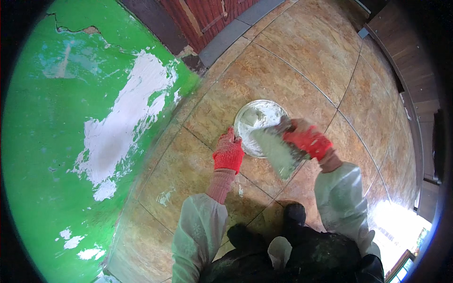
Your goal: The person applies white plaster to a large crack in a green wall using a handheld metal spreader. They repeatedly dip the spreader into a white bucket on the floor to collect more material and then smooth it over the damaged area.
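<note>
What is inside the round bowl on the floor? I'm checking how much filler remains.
The bowl holds white paste. The trowel and right hand cover its near side, so that part is hidden.

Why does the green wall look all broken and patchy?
The green wall has big white patches where paint is gone or filler is spread, and a crack near the top. A white smear also marks the floor tile near the left hand.
</note>
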{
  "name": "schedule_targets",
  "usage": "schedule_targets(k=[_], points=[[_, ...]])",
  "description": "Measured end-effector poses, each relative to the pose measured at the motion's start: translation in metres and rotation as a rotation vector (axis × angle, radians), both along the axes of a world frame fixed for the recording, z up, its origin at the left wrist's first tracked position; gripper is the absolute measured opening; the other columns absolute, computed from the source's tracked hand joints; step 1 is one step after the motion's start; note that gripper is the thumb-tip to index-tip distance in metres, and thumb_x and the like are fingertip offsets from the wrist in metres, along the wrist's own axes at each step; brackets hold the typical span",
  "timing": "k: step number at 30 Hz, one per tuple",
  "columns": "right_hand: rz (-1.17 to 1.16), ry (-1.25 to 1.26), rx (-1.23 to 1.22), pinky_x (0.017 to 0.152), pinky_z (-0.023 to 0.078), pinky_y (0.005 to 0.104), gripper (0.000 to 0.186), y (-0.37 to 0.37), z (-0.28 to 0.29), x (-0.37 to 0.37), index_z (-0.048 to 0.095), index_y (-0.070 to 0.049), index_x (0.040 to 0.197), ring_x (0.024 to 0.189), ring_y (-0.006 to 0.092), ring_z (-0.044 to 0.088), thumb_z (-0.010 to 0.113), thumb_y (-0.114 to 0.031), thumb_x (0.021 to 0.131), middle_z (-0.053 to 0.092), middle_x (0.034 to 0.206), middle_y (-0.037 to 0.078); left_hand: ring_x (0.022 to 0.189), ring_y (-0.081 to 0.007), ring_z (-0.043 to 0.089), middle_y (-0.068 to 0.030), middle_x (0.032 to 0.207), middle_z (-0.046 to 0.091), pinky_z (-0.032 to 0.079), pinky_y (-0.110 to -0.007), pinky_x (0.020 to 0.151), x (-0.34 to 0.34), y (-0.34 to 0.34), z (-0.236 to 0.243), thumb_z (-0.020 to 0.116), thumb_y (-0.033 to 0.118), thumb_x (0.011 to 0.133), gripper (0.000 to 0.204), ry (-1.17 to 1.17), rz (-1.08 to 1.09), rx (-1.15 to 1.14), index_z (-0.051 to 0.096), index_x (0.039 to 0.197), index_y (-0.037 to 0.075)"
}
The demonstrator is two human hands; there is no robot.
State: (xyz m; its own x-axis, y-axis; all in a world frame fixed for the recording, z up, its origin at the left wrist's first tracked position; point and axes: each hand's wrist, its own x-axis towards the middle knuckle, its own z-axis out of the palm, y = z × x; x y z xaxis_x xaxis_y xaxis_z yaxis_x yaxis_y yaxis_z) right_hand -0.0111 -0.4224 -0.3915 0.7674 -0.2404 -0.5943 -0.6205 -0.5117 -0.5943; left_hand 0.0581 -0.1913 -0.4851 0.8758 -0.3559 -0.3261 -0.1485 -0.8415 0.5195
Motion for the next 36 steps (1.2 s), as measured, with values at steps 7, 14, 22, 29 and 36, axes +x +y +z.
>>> schedule_targets(k=[7,14,22,29,36], points=[[0.229,-0.313,-0.479,0.074,0.048,0.0419,0.023,-0.02,0.018,0.019,0.064,-0.007,0.098,0.086,0.0345,0.061,0.058,-0.018,0.079,0.065,0.087,0.017,0.104,-0.0276,0.055,-0.0134,0.11,0.06,0.044,-0.042,0.088,0.006,-0.012,0.02,0.062,0.02,0.08,0.038,-0.392,-0.098,-0.082,0.057,0.114,0.004],[0.425,-0.394,-0.502,0.069,0.048,0.0449,0.019,-0.007,0.025,0.032,0.065,-0.009,0.094,0.079,0.0356,0.061,0.058,-0.016,0.077,0.063,0.079,0.016,0.107,-0.0226,0.054,-0.0042,0.11,0.062,0.033,-0.04,0.1,0.056,-0.039,0.032,0.059,0.023,0.082,0.035,-0.658,-0.542,-0.267,0.059,0.115,0.013],[0.497,-0.358,-0.539,0.063,0.049,0.0436,0.018,-0.011,0.014,0.027,0.065,-0.01,0.092,0.072,0.0341,0.062,0.057,-0.015,0.077,0.063,0.073,0.015,0.109,-0.0224,0.053,-0.0035,0.11,0.062,0.032,-0.041,0.1,0.07,-0.066,0.022,0.056,0.03,0.083,0.034,-0.35,-0.831,0.105,0.061,0.115,0.019],[0.495,-0.565,-0.614,0.059,0.049,0.0418,0.013,0.002,-0.005,0.026,0.064,-0.009,0.087,0.071,0.0319,0.063,0.056,-0.015,0.078,0.063,0.072,0.014,0.105,-0.0224,0.054,-0.0024,0.107,0.064,0.037,-0.039,0.096,0.073,-0.057,0.001,0.061,0.03,0.08,0.03,-0.341,-0.765,-0.143,0.065,0.105,0.016],[0.568,-0.394,-0.682,0.053,0.047,0.0416,0.012,0.02,0.0,0.026,0.063,-0.01,0.085,0.07,0.0296,0.063,0.054,-0.018,0.081,0.063,0.072,0.011,0.105,-0.0224,0.054,-0.0026,0.104,0.065,0.042,-0.037,0.094,0.061,-0.054,-0.001,0.069,0.017,0.072,0.028,-0.48,-0.635,-0.413,0.066,0.1,0.012]])
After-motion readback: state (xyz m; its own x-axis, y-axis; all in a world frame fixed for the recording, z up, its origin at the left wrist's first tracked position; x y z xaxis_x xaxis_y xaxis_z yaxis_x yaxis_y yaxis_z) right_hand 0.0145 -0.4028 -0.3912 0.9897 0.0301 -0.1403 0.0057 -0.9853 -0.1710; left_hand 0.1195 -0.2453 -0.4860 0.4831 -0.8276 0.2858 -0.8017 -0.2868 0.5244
